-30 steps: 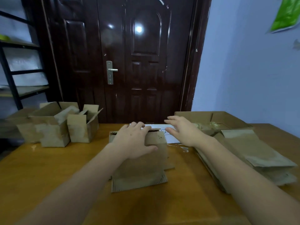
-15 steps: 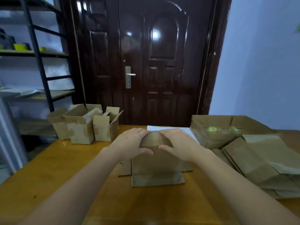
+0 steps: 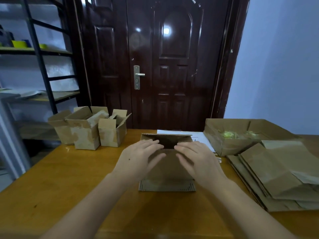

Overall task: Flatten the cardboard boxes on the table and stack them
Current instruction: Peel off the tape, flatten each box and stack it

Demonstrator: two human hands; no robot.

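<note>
A small brown cardboard box [image 3: 166,171] lies in the middle of the wooden table [image 3: 69,178], partly collapsed, with a dark gap open at its far top edge. My left hand [image 3: 138,159] and my right hand [image 3: 198,161] both rest on its upper face. Their fingers are spread and reach to the edge of the gap, and the thumbs point toward each other. A stack of flattened boxes [image 3: 276,175] lies at the right. Three upright open boxes [image 3: 86,133] stand together at the table's far left.
A large shallow open box [image 3: 224,147] holding something yellow-green sits at the far right, with a white sheet [image 3: 198,137] beside it. Behind the table is a dark door [image 3: 172,75]. A metal shelf rack [image 3: 43,54] stands at the left.
My right hand came over from the right onto the box, joining the left. The box's far edge now stands up, showing a dark gap. The view shifted left.
</note>
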